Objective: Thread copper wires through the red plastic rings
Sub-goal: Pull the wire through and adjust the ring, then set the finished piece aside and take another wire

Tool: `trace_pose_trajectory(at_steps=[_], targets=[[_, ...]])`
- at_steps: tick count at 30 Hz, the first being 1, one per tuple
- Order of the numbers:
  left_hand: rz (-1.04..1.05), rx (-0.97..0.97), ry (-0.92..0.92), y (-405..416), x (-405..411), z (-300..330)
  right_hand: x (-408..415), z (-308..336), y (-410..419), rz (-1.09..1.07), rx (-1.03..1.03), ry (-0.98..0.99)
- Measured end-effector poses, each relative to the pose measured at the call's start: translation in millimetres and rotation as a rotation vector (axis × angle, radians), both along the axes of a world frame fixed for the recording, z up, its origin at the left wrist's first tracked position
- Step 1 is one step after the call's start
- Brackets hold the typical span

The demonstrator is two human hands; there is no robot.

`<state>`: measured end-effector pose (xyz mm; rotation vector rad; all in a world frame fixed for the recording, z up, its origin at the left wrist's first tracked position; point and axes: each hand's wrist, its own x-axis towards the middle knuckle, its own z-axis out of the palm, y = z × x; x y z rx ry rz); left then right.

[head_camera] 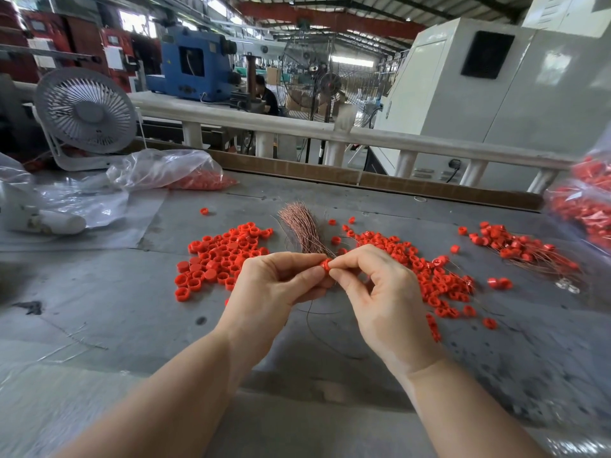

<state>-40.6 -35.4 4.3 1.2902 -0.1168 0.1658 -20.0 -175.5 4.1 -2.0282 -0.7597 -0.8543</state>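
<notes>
Above the middle of the grey table, the left hand and right hand meet, fingertips pinched together on one red ring. A thin wire trails below them. The ring looks light, stiff and small, best nipped by its rim; the wire seems springy and easily kinked. Beyond lie loose rings, threaded ones toward the right edge, and the copper wire bundle.

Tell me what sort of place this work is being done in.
Most likely a factory floor. Big machines stand behind the grey worktable, including a blue metal machine, a tall black industrial fan stands by them, and loose red plastic rings lie heaped beside a bundle of copper wires.
</notes>
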Motion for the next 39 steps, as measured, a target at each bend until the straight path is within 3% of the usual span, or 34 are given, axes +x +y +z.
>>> trace_pose_trajectory(at_steps=[15, 25, 33, 39], targets=[[-0.024, -0.002, -0.001, 0.6, -0.7, -0.2, -2.1, 1.8, 1.3, -0.015, 0.027, 0.036], [0.115, 0.289, -0.153, 0.3, -2.8, -1.0, -3.6, 1.5, 2.8, 0.009, 0.076, 0.138], [0.185, 0.39, -0.198, -1.5, -2.9, -1.9, -5.5, 1.9, 3.7, 0.003, 0.089, 0.187], [0.172, 0.312, -0.167, -0.5, -3.7, -0.7, -8.8, 4.5, 5.1, -0.014, -0.004, 0.085]])
